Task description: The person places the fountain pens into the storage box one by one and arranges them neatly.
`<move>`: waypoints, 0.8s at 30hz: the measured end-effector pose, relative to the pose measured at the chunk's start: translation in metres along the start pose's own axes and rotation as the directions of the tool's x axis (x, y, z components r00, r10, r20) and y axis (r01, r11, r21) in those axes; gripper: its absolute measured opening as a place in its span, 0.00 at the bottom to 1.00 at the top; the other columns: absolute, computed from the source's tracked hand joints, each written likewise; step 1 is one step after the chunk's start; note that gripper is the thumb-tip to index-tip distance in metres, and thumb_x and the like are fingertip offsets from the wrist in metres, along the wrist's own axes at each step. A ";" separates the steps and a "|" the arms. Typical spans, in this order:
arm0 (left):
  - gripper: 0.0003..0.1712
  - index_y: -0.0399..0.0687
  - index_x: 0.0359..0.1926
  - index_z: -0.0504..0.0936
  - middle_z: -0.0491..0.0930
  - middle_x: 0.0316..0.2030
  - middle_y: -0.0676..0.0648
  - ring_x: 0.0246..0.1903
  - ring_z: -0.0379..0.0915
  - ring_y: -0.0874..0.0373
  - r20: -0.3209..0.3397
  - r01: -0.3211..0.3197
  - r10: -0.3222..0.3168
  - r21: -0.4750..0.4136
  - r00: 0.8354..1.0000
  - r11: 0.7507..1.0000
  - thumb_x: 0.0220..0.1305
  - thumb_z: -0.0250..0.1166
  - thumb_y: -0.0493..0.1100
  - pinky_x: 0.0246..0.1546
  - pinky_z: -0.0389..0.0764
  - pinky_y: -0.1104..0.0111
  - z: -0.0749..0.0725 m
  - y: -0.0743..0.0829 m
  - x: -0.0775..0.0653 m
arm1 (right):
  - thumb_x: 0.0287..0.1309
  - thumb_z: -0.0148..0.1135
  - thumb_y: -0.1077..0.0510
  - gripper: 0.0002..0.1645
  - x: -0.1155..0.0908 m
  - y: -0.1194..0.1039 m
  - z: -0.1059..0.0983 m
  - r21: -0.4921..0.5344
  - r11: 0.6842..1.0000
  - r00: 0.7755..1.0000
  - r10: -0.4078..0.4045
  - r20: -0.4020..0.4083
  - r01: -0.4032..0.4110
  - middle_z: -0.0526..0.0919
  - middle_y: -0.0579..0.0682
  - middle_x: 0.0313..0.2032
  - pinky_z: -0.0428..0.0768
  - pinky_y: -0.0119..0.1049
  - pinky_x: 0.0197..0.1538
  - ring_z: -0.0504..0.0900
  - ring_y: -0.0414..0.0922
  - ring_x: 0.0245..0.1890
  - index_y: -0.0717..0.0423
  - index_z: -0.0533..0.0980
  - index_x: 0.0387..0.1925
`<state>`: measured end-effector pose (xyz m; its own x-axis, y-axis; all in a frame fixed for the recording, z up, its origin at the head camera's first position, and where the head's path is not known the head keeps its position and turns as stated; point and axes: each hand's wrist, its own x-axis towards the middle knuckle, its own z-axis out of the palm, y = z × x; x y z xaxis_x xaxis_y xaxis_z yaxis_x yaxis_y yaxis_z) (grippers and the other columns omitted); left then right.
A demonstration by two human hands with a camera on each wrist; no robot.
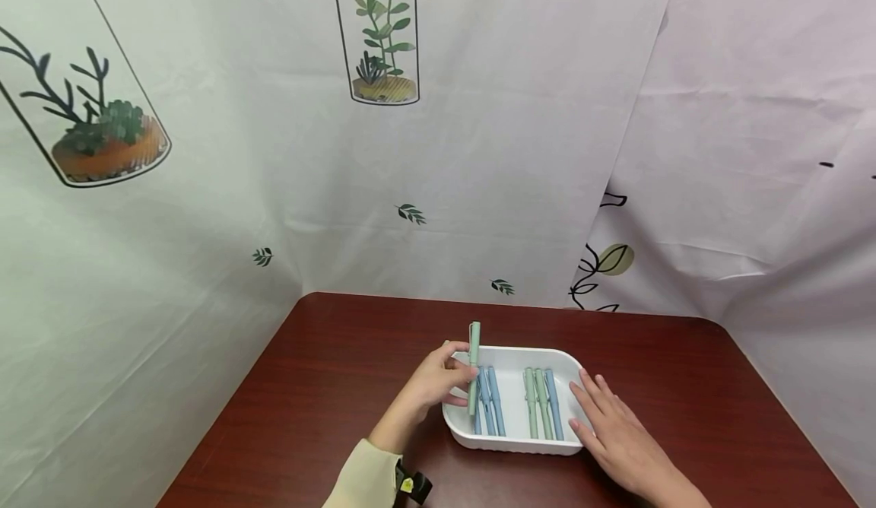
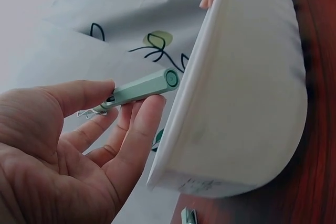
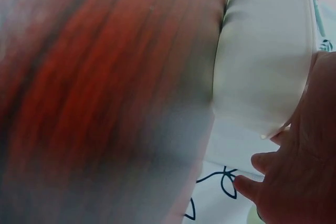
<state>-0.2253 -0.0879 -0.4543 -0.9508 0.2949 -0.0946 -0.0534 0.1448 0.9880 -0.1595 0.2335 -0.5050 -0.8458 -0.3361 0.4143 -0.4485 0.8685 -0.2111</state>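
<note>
A light green pen [image 1: 474, 341] stands nearly upright in my left hand [image 1: 438, 377], at the left side of a white tray [image 1: 509, 447]. In the left wrist view, thumb and fingers pinch this pen just outside the tray's wall [image 2: 236, 98]. Inside the tray, blue pens [image 1: 496, 401] lie side by side on the left. To their right is a second group, with two green pens [image 1: 531, 405] and a blue pen [image 1: 554, 405]. My right hand [image 1: 619, 432] lies against the tray's right rim, its fingers extended.
The tray stands on a dark red wooden table [image 1: 328, 363]. Behind and beside it hang pale cloths [image 1: 479, 188] printed with plants. A small green clipped end [image 2: 189, 216], perhaps of another pen, shows near the tray in the left wrist view.
</note>
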 end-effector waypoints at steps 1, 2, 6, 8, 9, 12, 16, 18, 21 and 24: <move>0.27 0.42 0.65 0.73 0.79 0.36 0.43 0.32 0.83 0.55 -0.001 0.001 -0.001 0.002 1.000 1.000 0.66 0.68 0.38 0.29 0.88 0.57 0.002 0.000 0.000 | 0.69 0.61 0.45 0.34 0.000 0.000 0.000 -0.004 1.000 1.000 -0.002 -0.002 0.002 0.65 0.57 0.74 0.25 0.17 0.68 0.29 0.25 0.74 0.53 0.70 0.71; 0.27 0.42 0.64 0.74 0.79 0.36 0.43 0.31 0.83 0.55 -0.003 0.001 0.000 0.006 1.000 1.000 0.66 0.68 0.38 0.29 0.87 0.57 0.005 0.000 0.001 | 0.69 0.61 0.44 0.34 0.000 0.000 0.000 -0.006 1.000 1.000 -0.002 -0.003 0.002 0.65 0.57 0.74 0.25 0.17 0.68 0.28 0.24 0.74 0.53 0.70 0.71; 0.27 0.42 0.64 0.74 0.79 0.35 0.44 0.31 0.82 0.56 -0.001 -0.006 0.006 0.011 1.000 1.000 0.65 0.69 0.38 0.27 0.87 0.57 0.014 0.001 0.001 | 0.69 0.61 0.44 0.34 0.000 0.000 -0.001 -0.011 1.000 1.000 -0.005 -0.004 0.005 0.65 0.57 0.74 0.23 0.18 0.68 0.25 0.23 0.73 0.53 0.70 0.71; 0.27 0.42 0.63 0.74 0.78 0.35 0.44 0.30 0.81 0.56 0.001 -0.011 0.011 0.008 1.000 1.000 0.65 0.69 0.37 0.27 0.87 0.56 0.018 0.002 0.001 | 0.69 0.61 0.44 0.34 0.000 0.000 -0.001 -0.012 1.000 1.000 -0.004 -0.002 0.004 0.65 0.57 0.74 0.23 0.18 0.68 0.26 0.23 0.73 0.53 0.70 0.71; 0.26 0.41 0.63 0.74 0.78 0.35 0.44 0.30 0.81 0.56 0.004 -0.013 0.012 0.005 1.000 1.000 0.64 0.69 0.36 0.27 0.87 0.56 0.020 0.001 0.002 | 0.69 0.61 0.44 0.34 0.000 -0.001 -0.001 -0.012 1.000 1.000 -0.003 -0.001 0.003 0.65 0.57 0.74 0.23 0.18 0.68 0.26 0.23 0.73 0.53 0.70 0.71; 0.25 0.41 0.61 0.75 0.77 0.34 0.44 0.29 0.79 0.57 0.008 -0.011 0.011 -0.005 1.000 1.000 0.64 0.69 0.36 0.25 0.87 0.57 0.024 0.000 0.004 | 0.69 0.60 0.44 0.34 0.000 -0.001 -0.001 -0.011 1.000 1.000 0.002 0.003 -0.002 0.65 0.57 0.74 0.23 0.19 0.68 0.26 0.23 0.73 0.52 0.70 0.71; 0.24 0.40 0.60 0.75 0.77 0.34 0.44 0.28 0.79 0.56 0.012 0.000 0.000 -0.017 1.000 1.000 0.63 0.69 0.35 0.24 0.86 0.58 0.029 -0.002 0.007 | 0.69 0.60 0.44 0.34 0.001 -0.001 -0.001 -0.007 1.000 1.000 0.008 0.008 -0.008 0.64 0.57 0.74 0.22 0.19 0.68 0.26 0.23 0.73 0.52 0.70 0.71; 0.24 0.39 0.59 0.75 0.77 0.35 0.43 0.28 0.80 0.56 0.013 0.005 -0.004 -0.017 1.000 1.000 0.64 0.69 0.35 0.24 0.87 0.58 0.031 -0.002 0.008 | 0.69 0.60 0.44 0.34 0.001 -0.002 -0.002 -0.004 1.000 1.000 0.012 0.010 -0.012 0.64 0.57 0.74 0.22 0.18 0.68 0.26 0.23 0.73 0.53 0.70 0.71; 0.24 0.40 0.59 0.75 0.77 0.35 0.43 0.29 0.80 0.56 0.016 0.006 -0.006 -0.008 1.000 1.000 0.64 0.69 0.34 0.25 0.87 0.57 0.035 -0.002 0.009 | 0.70 0.60 0.44 0.34 0.001 -0.002 -0.002 0.001 1.000 1.000 0.017 0.013 -0.017 0.64 0.57 0.74 0.22 0.18 0.67 0.26 0.23 0.73 0.53 0.70 0.71; 0.23 0.39 0.58 0.75 0.76 0.34 0.44 0.29 0.79 0.57 0.018 0.005 -0.005 0.002 1.000 1.000 0.63 0.69 0.33 0.24 0.86 0.58 0.039 0.000 0.010 | 0.70 0.60 0.44 0.34 0.001 -0.002 -0.002 0.002 1.000 1.000 0.021 0.016 -0.021 0.64 0.57 0.74 0.22 0.18 0.67 0.26 0.22 0.73 0.52 0.70 0.71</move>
<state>-0.2227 -0.0485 -0.4603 -0.9450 0.3108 -0.1014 -0.0572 0.1482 0.9873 -0.1590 0.2317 -0.5024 -0.8596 -0.3238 0.3952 -0.4313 0.8745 -0.2218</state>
